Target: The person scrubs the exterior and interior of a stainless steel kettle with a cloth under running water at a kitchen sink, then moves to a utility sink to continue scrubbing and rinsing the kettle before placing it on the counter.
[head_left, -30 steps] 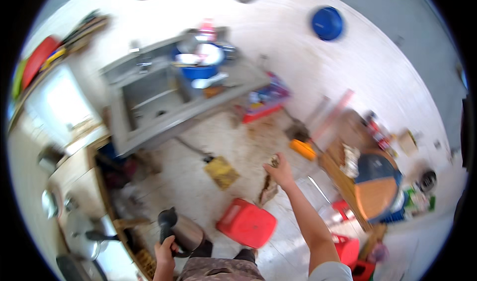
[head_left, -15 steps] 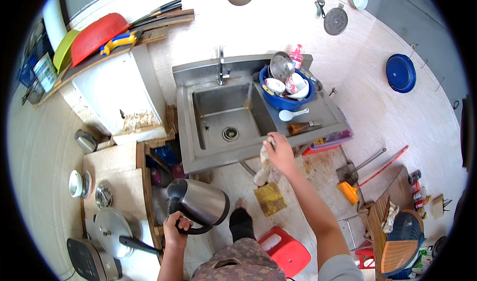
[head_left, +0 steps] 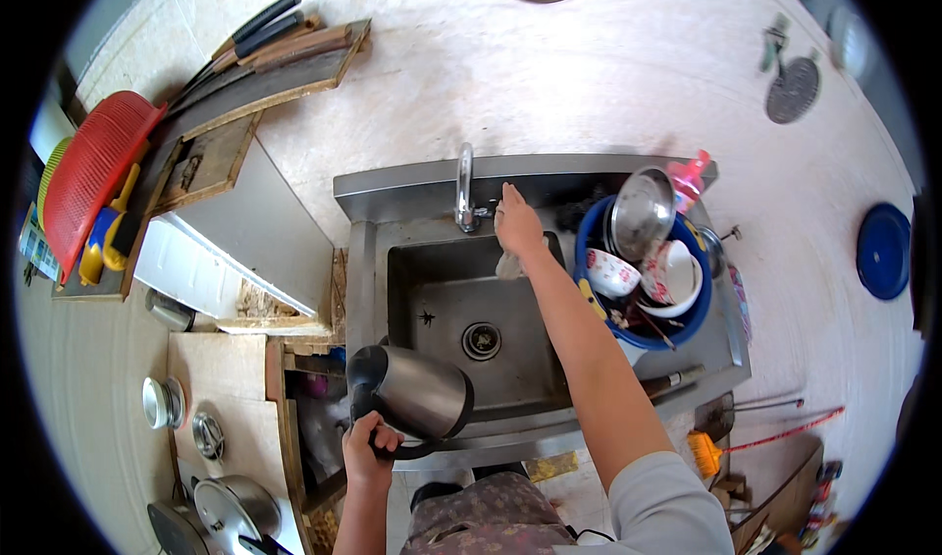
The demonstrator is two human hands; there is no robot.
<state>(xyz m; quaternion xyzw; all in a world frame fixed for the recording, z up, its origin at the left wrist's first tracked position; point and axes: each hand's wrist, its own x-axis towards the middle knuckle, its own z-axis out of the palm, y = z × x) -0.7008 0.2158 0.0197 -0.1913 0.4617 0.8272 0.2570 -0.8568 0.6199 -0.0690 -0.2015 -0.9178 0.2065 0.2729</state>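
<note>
Steel kettle (head_left: 424, 390), left hand (head_left: 369, 445) holding it, right hand (head_left: 518, 225) near tap (head_left: 465, 184)

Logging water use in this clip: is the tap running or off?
Off, it appears: no stream shows between the tap and the sink basin below.

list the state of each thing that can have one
Kettle, tilted, lid looks shut
Left hand, gripping the kettle
Faucet, no water visibly running
Cloth, crumpled
Right hand, holding cloth near faucet
Sink, no standing water visible
Blue tub, piled with dishes
Steel pot, lid on
</note>
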